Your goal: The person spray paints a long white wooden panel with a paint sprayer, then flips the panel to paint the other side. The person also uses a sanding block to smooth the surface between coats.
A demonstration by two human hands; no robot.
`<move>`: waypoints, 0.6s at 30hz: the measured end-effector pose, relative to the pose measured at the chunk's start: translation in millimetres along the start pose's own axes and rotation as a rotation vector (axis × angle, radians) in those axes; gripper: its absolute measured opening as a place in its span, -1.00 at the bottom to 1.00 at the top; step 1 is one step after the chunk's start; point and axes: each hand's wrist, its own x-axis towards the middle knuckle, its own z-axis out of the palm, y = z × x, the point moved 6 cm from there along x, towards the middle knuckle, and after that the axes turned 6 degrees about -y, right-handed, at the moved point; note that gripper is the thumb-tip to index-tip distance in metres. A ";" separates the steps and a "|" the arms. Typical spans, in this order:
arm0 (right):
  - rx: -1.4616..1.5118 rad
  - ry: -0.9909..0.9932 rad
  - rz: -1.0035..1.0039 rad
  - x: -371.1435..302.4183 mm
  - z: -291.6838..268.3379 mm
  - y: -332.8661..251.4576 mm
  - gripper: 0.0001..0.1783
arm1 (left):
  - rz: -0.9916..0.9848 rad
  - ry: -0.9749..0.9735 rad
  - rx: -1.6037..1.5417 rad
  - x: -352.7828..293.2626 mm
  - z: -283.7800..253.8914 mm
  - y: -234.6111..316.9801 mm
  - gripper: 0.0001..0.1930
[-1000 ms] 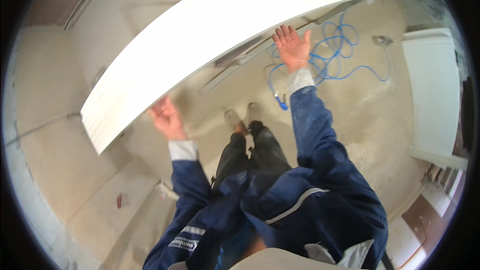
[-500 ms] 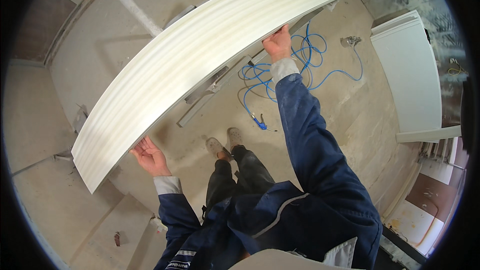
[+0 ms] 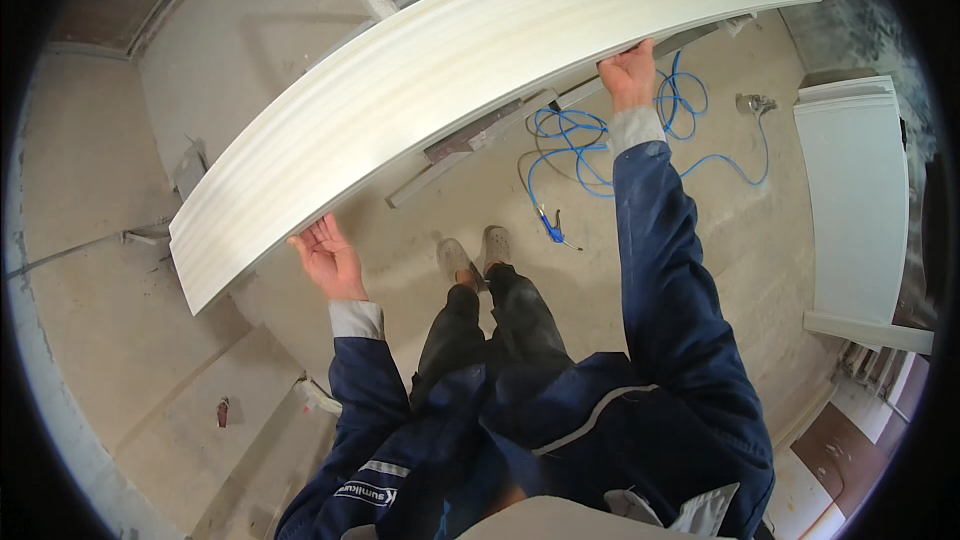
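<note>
Board (image 3: 480, 70), long and white, spans above a grey bar (image 3: 430, 181) and the floor (image 3: 720, 260). Well apart on its near edge, the right hand (image 3: 630, 77) is clamped on it and the left hand (image 3: 332, 260) meets it palm up; whether that one grips, I cannot tell. A blue hose (image 3: 592, 146) lies toward the floor's far right corner.

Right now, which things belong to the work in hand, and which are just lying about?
In hand:
- long white, faintly streaked panel
- left hand and right hand, at its near edge

Apparently lying about:
- looped blue hose
- blue air gun
- flat white panels, right
- small reddish-brown object
</note>
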 end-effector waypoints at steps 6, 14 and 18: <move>0.048 -0.031 0.028 -3.1 2.6 2.8 -0.45 | 0.012 0.026 0.031 3.6 -5.0 1.9 -0.51; 0.007 -0.028 0.018 0.7 -7.3 3.8 -0.39 | 0.035 -0.069 0.026 6.1 -8.4 4.3 -0.51; -0.014 -0.027 0.062 -7.7 3.1 3.5 -0.37 | -0.030 -0.065 -0.049 7.0 -12.7 7.6 -0.52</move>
